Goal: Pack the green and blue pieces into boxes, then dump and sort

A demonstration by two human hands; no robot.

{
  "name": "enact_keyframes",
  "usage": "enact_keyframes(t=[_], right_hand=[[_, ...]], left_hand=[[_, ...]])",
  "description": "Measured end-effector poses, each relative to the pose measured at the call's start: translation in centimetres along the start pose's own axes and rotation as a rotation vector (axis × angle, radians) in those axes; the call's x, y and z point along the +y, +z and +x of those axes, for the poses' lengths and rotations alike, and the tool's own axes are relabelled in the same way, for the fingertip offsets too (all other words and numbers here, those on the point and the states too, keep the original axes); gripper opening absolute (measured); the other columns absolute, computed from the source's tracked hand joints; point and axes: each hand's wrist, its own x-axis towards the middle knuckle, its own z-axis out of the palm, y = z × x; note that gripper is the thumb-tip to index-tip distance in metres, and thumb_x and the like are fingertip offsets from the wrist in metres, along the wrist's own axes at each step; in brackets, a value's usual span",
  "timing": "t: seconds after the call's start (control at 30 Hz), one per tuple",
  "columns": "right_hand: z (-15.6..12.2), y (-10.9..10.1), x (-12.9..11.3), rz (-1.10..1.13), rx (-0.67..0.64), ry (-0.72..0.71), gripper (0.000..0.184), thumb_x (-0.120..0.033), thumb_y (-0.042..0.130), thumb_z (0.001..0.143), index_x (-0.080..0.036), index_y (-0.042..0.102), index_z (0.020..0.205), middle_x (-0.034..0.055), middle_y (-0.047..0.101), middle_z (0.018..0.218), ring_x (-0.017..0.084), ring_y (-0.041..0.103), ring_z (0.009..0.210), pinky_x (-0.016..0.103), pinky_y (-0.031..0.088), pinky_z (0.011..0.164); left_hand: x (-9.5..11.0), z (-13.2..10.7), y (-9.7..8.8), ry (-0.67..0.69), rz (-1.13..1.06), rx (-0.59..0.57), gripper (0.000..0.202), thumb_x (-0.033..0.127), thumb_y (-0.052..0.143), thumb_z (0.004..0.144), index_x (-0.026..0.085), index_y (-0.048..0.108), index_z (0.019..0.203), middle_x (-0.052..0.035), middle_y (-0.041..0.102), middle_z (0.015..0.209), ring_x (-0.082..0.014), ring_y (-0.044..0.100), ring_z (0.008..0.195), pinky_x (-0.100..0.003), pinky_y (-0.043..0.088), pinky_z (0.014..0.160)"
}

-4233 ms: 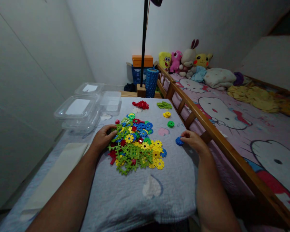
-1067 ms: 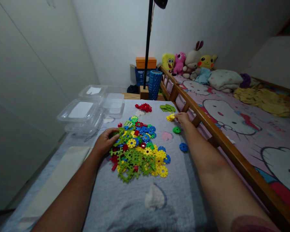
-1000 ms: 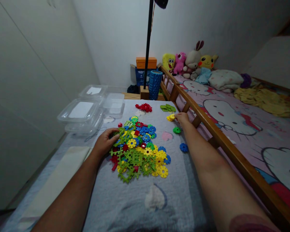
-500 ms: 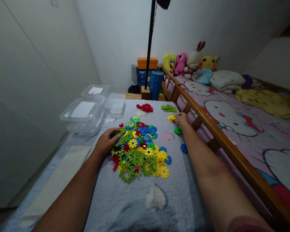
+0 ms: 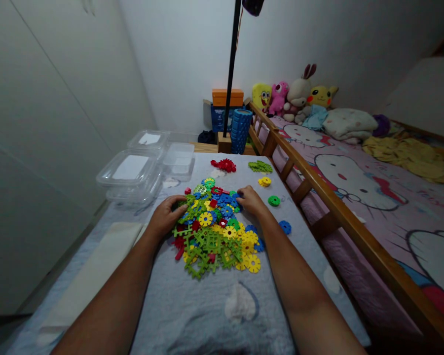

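Note:
A heap of plastic interlocking pieces [image 5: 212, 227] in green, yellow, blue and red lies on a grey quilt [image 5: 207, 305]. My left hand [image 5: 168, 217] rests on the heap's left edge, fingers curled over the pieces. My right hand [image 5: 248, 199] sits at the heap's upper right edge, fingers bent down onto the blue pieces; whether it grips one is hidden. Apart from the heap lie a red group [image 5: 224, 164], a green lattice group [image 5: 260, 166], a yellow disc [image 5: 264, 181], a green disc [image 5: 274, 200] and a blue disc [image 5: 285, 227].
Clear plastic containers [image 5: 133, 172] stand at the back left, against a white wall. A wooden bed rail [image 5: 336, 217] runs along the right, with a cartoon-print bed and plush toys [image 5: 292, 93] behind it. A black pole [image 5: 231, 74], a blue foam roller [image 5: 240, 129] and an orange box [image 5: 227, 96] stand at the back.
My right hand has left the yellow disc at the far right and come back left to the heap's upper right edge. My left hand has stayed on the heap.

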Motion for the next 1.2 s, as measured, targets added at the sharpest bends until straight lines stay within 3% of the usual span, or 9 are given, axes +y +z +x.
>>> enact_keyframes(t=[0.13, 0.3, 0.53, 0.73, 0.93, 1.2], right_hand=[[-0.1, 0.5, 0.4, 0.036, -0.01, 0.015, 0.015, -0.018, 0.066, 0.077, -0.016, 0.068, 0.092, 0.0052, 0.061, 0.097, 0.017, 0.055, 0.094, 0.028, 0.042, 0.088], [-0.3, -0.3, 0.4, 0.307, 0.005, 0.122, 0.006, -0.02, 0.063, 0.072, -0.019, 0.06, 0.077, -0.0021, 0.059, 0.074, 0.015, 0.054, 0.074, 0.025, 0.042, 0.07], [-2.2, -5.9, 2.2, 0.521, 0.084, 0.131, 0.015, -0.03, 0.066, 0.066, -0.019, 0.06, 0.075, -0.0037, 0.055, 0.065, 0.013, 0.05, 0.063, 0.025, 0.038, 0.06], [-8.4, -9.9, 5.9, 0.475, 0.011, 0.264, 0.02, -0.033, 0.069, 0.063, -0.017, 0.066, 0.075, -0.0006, 0.062, 0.067, 0.014, 0.053, 0.062, 0.026, 0.039, 0.058], [-13.1, -9.8, 8.2, 0.461, 0.081, 0.36, 0.017, -0.034, 0.067, 0.065, -0.019, 0.066, 0.074, 0.0022, 0.064, 0.07, 0.017, 0.057, 0.066, 0.029, 0.044, 0.062], [-13.9, -7.7, 9.1, 0.344, 0.158, 0.409, 0.015, -0.032, 0.063, 0.068, -0.02, 0.062, 0.077, 0.0014, 0.058, 0.069, 0.018, 0.053, 0.063, 0.03, 0.04, 0.059]], left_hand=[[0.1, 0.1, 0.0, -0.001, 0.011, 0.004, 0.043, 0.054, 0.062, 0.077, 0.02, 0.069, 0.102, -0.0096, 0.07, 0.117, -0.0281, 0.063, 0.111, -0.043, 0.044, 0.106], [0.0, 0.3, 0.0, -0.001, 0.021, 0.007, 0.041, 0.053, 0.063, 0.076, 0.021, 0.069, 0.102, -0.0094, 0.07, 0.118, -0.0285, 0.063, 0.11, -0.045, 0.044, 0.106], [-0.2, 0.3, 0.1, -0.007, 0.025, 0.011, 0.044, 0.054, 0.062, 0.076, 0.02, 0.07, 0.103, -0.0097, 0.07, 0.117, -0.0282, 0.063, 0.108, -0.044, 0.045, 0.105], [0.0, 0.4, 0.1, -0.009, 0.022, 0.014, 0.045, 0.057, 0.063, 0.074, 0.02, 0.071, 0.099, -0.0086, 0.071, 0.111, -0.028, 0.064, 0.105, -0.043, 0.046, 0.102], [-0.1, 0.3, 0.1, -0.029, 0.014, 0.002, 0.048, 0.058, 0.064, 0.074, 0.02, 0.071, 0.101, -0.0087, 0.072, 0.11, -0.0273, 0.064, 0.104, -0.041, 0.049, 0.097], [-0.4, 0.4, 0.1, -0.038, 0.013, -0.013, 0.05, 0.058, 0.064, 0.075, 0.018, 0.07, 0.105, -0.0101, 0.072, 0.113, -0.0273, 0.065, 0.103, -0.04, 0.05, 0.095]])
